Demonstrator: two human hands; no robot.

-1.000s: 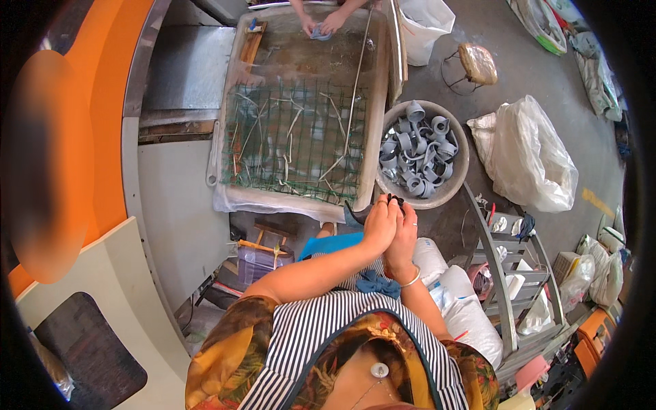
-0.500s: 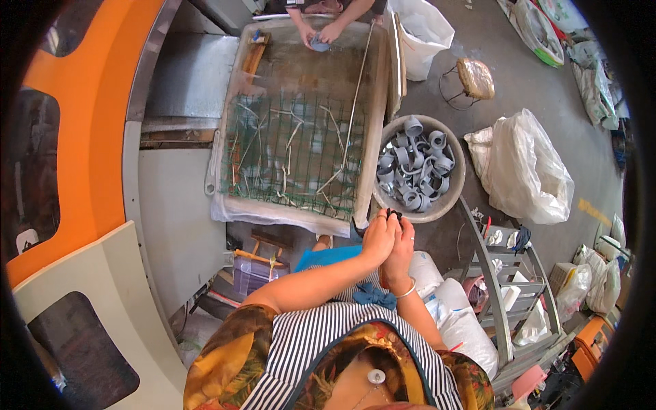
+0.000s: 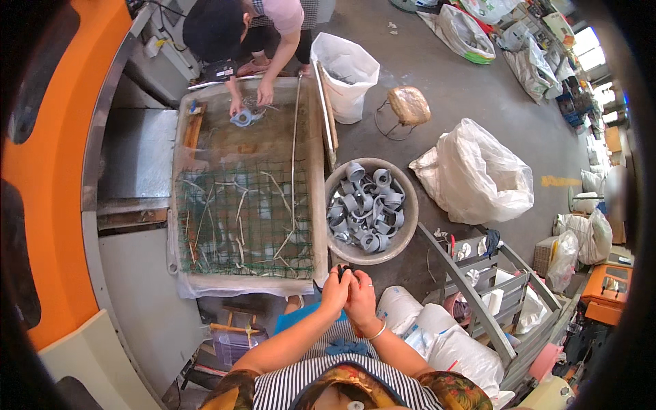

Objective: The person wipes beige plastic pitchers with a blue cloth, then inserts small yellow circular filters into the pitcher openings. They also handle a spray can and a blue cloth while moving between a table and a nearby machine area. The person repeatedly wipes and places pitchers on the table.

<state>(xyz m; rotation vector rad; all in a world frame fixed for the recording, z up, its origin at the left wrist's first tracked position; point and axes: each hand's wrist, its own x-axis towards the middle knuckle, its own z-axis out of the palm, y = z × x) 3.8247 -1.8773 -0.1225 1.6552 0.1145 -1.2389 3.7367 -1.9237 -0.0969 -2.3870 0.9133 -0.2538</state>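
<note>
My left hand [image 3: 333, 294] and my right hand [image 3: 361, 301] are closed together in front of my apron. A small black object [image 3: 344, 270] pokes out at the top between the fingers; most of it is covered, so its kind does not show. Just beyond the hands stands a round basin [image 3: 373, 259] heaped with grey plastic pipe fittings [image 3: 365, 205]. Ahead on the left is a large water-filled tub [image 3: 318, 232] with green mesh [image 3: 225, 229] and thin pale plastic strips on it. Neither hand touches the basin's fittings.
Across the tub, a co-worker [image 3: 281, 51] bends over with a grey fitting [image 3: 242, 117] in hand. White sacks [image 3: 486, 174], a stool [image 3: 408, 105] and a grey metal frame [image 3: 471, 294] stand to the right. An orange machine [image 3: 58, 205] borders the left side.
The view has lifted and turned right, so more of the co-worker shows. The co-worker's hands have moved apart around the grey fitting. My hands stay together around the black object.
</note>
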